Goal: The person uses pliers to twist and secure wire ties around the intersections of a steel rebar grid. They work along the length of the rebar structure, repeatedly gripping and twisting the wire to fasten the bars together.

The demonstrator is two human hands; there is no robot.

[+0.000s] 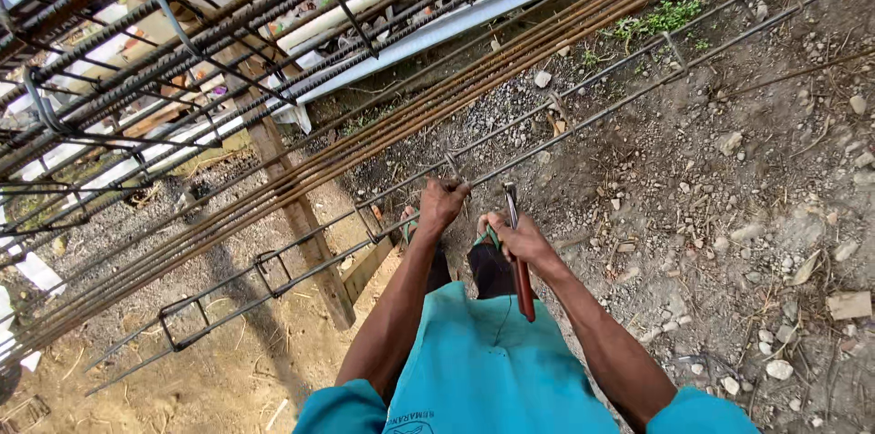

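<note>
Fingers (447, 190) of the left hand (441, 206) clench the rebar cage (583, 115), steadying it; right hand (518, 235) wraps red-handled pincers (519, 261) just beside.

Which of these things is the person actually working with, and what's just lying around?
In use:
- left hand gripping the rebar cage
- right hand holding red-handled pliers

Lying about:
- bundle of long rusty bars
- wooden post
- finished rebar cages
- stones
- weeds

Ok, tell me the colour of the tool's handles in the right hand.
Red, seen in the head view: the handles hang below the right hand.
</note>
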